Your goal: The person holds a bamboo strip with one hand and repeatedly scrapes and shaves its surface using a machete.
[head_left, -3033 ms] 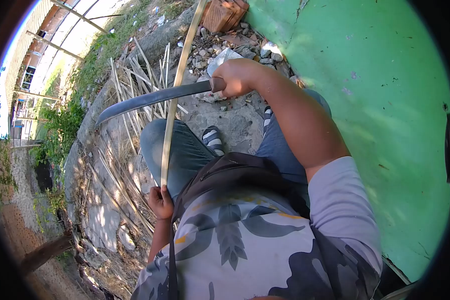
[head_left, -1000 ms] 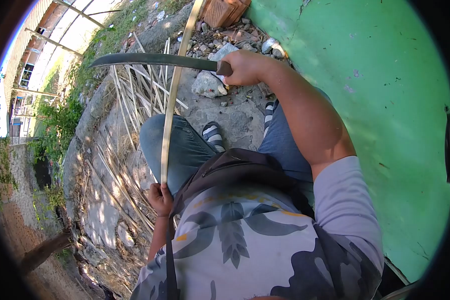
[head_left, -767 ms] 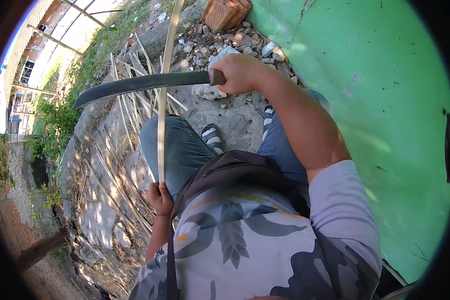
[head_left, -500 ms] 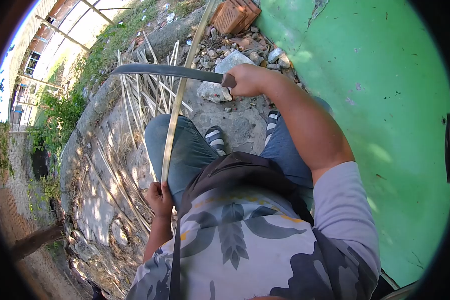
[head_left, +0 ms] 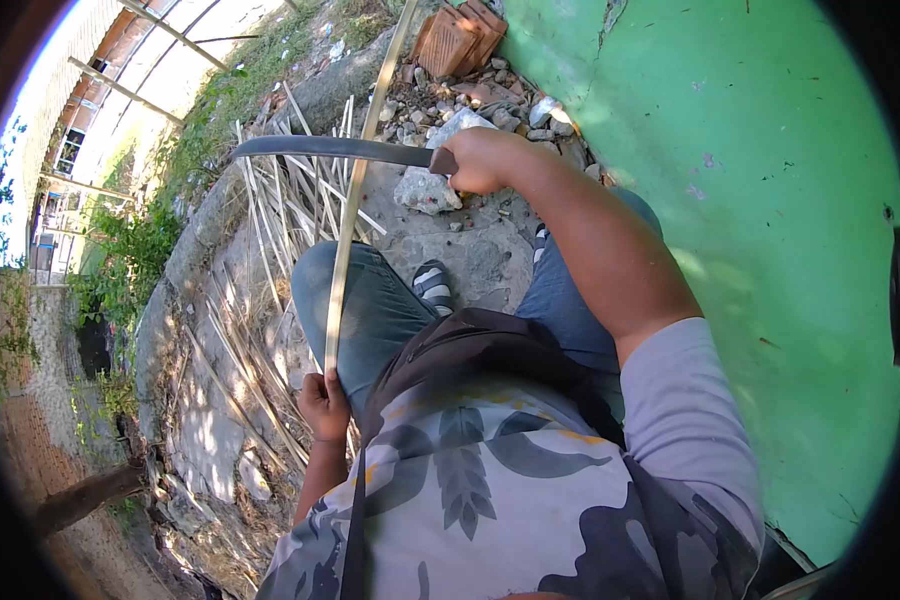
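Observation:
A long pale strip (head_left: 348, 222) runs from the top of the view down over my bent knee. My left hand (head_left: 325, 402) is closed on its lower end, thumb against the strip. Higher up, my right hand (head_left: 480, 160) is wrapped round the dark handle of a machete (head_left: 340, 148). The curved grey blade points left and crosses the strip in view; whether the two touch, I cannot tell. Beyond the blade, a loose pile of pale strips (head_left: 285, 190) lies on the rocky ground, and more strips (head_left: 245, 360) lie left of my knee.
A green wall (head_left: 770, 220) stands close on my right. Stacked orange bricks (head_left: 457, 42), rubble and a pale rock (head_left: 427, 190) lie ahead by its base. Green plants (head_left: 135, 250) grow to the left, with a log (head_left: 90, 500) at the lower left.
Since the earlier frames, the machete has shifted in height and angle over the strip, and the strip's upper end has swung sideways. Both hands have kept their holds.

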### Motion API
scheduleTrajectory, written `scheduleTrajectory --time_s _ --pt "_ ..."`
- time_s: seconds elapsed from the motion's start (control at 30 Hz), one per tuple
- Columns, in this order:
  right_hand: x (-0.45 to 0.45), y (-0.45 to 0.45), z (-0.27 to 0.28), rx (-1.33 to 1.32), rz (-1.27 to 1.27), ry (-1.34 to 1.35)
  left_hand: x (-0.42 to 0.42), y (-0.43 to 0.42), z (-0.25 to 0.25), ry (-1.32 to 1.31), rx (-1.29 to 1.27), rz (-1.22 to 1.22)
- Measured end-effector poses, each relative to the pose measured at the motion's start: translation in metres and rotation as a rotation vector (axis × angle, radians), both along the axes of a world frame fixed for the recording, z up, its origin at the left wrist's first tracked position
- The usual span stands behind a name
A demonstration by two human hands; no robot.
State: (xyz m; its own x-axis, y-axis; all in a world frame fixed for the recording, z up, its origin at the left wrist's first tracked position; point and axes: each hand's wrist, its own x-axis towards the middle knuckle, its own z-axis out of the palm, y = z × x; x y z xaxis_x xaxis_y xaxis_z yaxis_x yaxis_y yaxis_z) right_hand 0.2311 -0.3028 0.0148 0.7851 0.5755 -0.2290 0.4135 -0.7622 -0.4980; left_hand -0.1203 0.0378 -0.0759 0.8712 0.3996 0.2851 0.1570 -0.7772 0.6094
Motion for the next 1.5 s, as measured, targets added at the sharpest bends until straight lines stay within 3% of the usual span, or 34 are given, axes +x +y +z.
scheduleTrajectory --time_s 0.17,0.27,0.47,0.63,0.87,0.97,1.07,1.2,1.4,1.5 --pt "-0.039 0.016 0.023 -0.144 0.173 -0.100 0.001 0.001 0.004 0.013 0.056 -0.037" --pt "-0.026 0.010 0.021 -0.052 0.194 0.011 0.002 0.002 0.001 -0.011 0.082 -0.036" --pt "0.035 -0.017 -0.037 0.197 -0.170 0.032 0.002 -0.001 0.010 0.007 0.066 0.001" --pt "0.001 0.000 -0.005 -0.009 0.043 0.048 0.000 0.003 0.009 0.072 0.029 -0.004" --pt "-0.026 0.017 0.028 -0.051 0.231 0.047 0.001 0.004 -0.003 0.012 0.029 0.002" --pt "0.009 -0.002 -0.009 0.087 0.091 0.046 -0.001 0.003 -0.002 0.037 0.025 0.023" --pt "0.017 -0.016 -0.012 0.107 -0.104 0.075 0.000 0.003 0.004 0.046 0.029 0.003" --pt "0.004 -0.023 0.009 -0.032 -0.128 -0.161 -0.001 0.006 0.007 0.077 0.023 0.000" --pt "0.006 -0.026 0.020 -0.194 -0.370 -0.581 0.000 -0.004 0.027 0.185 0.097 0.048" --pt "0.000 -0.028 0.018 -0.166 -0.215 -0.459 -0.001 -0.009 0.045 0.241 0.159 0.057"
